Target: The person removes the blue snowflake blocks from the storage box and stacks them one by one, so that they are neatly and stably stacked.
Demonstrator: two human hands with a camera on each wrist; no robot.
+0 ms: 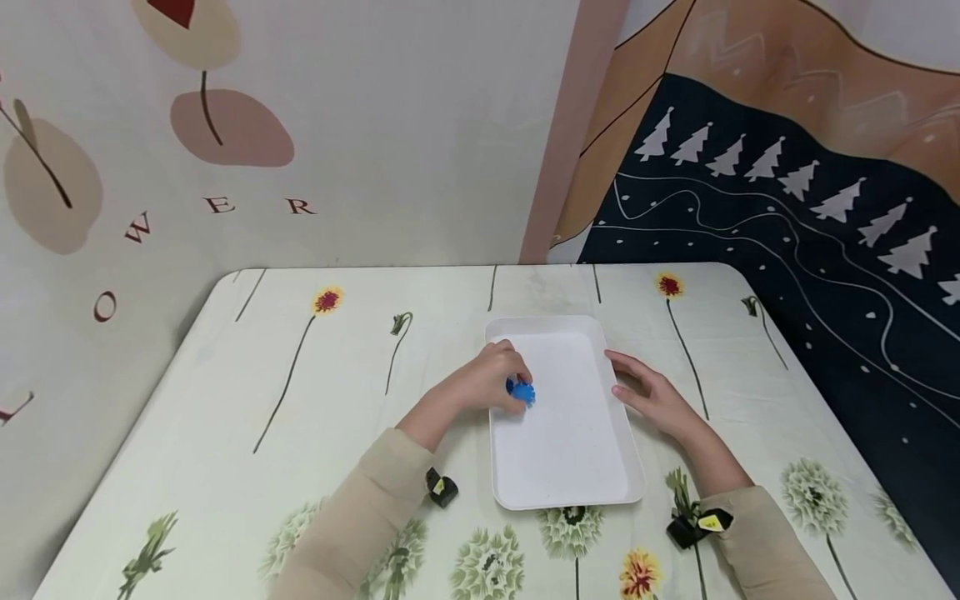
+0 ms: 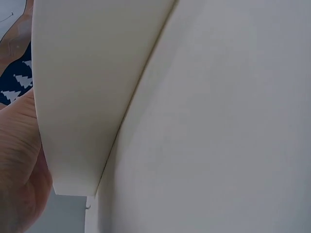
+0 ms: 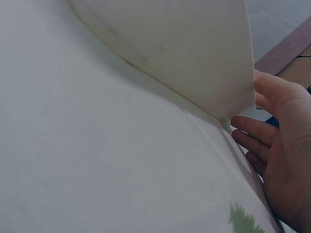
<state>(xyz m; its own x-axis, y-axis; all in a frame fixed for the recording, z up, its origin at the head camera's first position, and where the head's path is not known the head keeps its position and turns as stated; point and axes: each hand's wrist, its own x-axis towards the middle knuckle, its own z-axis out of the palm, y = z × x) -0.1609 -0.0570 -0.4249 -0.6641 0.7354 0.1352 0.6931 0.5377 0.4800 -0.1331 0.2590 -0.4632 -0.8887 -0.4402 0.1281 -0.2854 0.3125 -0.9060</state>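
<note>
A white rectangular tray (image 1: 566, 450) lies on the table. Over its left rim reaches my left hand (image 1: 491, 379), fingers and thumb curled around a small bright blue object (image 1: 522, 392) with a bumpy edge; its exact kind is too small to tell. In the left wrist view the tray's outer wall (image 2: 87, 97) covers the fingertips and the blue object. On the opposite side, my right hand (image 1: 652, 396) has its fingers loosely spread at the tray's right rim, holding nothing. The right wrist view has these fingers (image 3: 255, 128) beside the tray's corner.
A white cloth (image 1: 330, 400) printed with flowers covers the table. Behind it stands a pale wall (image 1: 420, 167) with printed shapes and letters, and a dark patterned hanging (image 1: 750, 200) is at the right. Black camera straps (image 1: 441, 487) sit on the wrists.
</note>
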